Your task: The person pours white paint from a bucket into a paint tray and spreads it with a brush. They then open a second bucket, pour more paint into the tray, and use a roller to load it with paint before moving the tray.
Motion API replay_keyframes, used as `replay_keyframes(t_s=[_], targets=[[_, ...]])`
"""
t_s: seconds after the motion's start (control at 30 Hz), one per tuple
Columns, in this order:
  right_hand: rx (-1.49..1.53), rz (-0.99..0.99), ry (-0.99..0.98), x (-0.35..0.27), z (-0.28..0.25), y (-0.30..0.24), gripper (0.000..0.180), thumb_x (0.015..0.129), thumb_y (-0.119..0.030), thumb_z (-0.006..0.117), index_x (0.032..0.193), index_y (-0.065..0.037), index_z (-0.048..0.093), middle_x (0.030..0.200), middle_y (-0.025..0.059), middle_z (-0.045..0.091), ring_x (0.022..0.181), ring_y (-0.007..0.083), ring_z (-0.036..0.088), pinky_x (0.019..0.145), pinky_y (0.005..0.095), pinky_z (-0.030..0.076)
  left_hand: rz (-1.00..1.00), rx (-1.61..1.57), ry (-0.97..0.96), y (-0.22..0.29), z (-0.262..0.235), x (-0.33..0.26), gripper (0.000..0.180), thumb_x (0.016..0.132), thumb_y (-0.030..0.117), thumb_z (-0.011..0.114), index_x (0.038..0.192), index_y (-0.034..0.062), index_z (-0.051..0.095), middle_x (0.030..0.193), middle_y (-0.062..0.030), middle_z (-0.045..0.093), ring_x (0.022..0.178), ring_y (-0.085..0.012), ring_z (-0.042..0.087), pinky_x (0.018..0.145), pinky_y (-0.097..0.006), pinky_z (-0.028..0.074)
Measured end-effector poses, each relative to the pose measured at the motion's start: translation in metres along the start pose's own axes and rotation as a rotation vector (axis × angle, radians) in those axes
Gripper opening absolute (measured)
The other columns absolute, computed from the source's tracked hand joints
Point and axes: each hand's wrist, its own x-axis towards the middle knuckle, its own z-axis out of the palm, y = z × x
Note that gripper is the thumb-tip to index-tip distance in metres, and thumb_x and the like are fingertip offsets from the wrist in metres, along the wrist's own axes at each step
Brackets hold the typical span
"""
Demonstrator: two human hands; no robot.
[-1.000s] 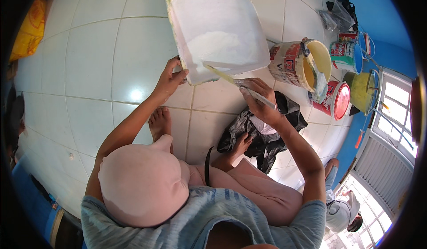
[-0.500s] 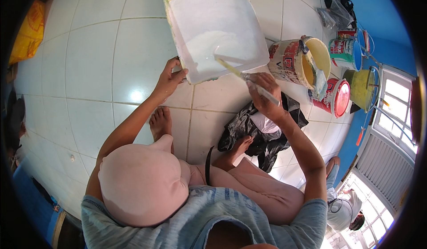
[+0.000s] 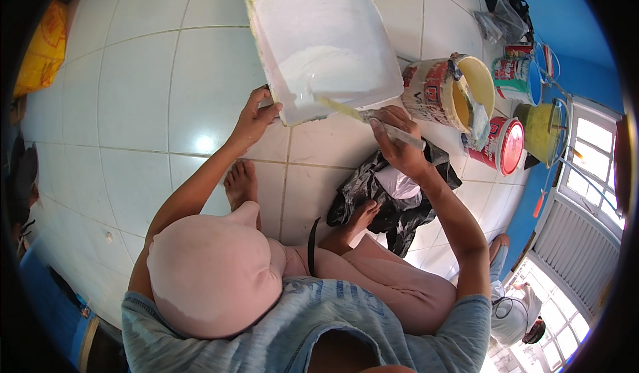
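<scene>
Right hand has drawn the stick lower across the tray — fingers wrapped round it | left hand pinches the white paint tray's near-left edge | tray upper centre, paint buckets right.

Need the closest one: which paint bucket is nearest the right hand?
The yellow-lined paint bucket, just beside the right hand; the blue bucket and yellow-green bucket sit farther off.
</scene>
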Motion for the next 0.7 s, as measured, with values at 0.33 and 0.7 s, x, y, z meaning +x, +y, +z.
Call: replay_keyframes(t_s=[0.33,0.7], targets=[[0.015,0.117,0.064,0.003,-0.003,0.006,0.009,0.086,-0.003,0.058,0.09,0.001,0.064,0.088,0.0169,0.065,0.084,0.0356,0.062,0.076,0.0415,0.049,0.018,0.032,-0.001,0.0,-0.001,0.001,0.03,0.094,0.029,0.061,0.115,0.0137,0.046,0.111,0.0018,0.057,0.1,-0.0096,0.057,0.09,-0.032,0.046],[-0.006,0.168,0.109,0.003,-0.013,0.012,0.012,0.087,-0.003,0.057,0.094,0.003,0.065,0.085,0.0171,0.064,0.081,0.0355,0.062,0.074,0.0395,0.049,0.019,0.048,-0.016,0.0,-0.002,0.001,0.03,0.095,0.028,0.059,0.117,0.0127,0.045,0.116,-0.0007,0.059,0.105,-0.0126,0.057,0.091,-0.033,0.045]])
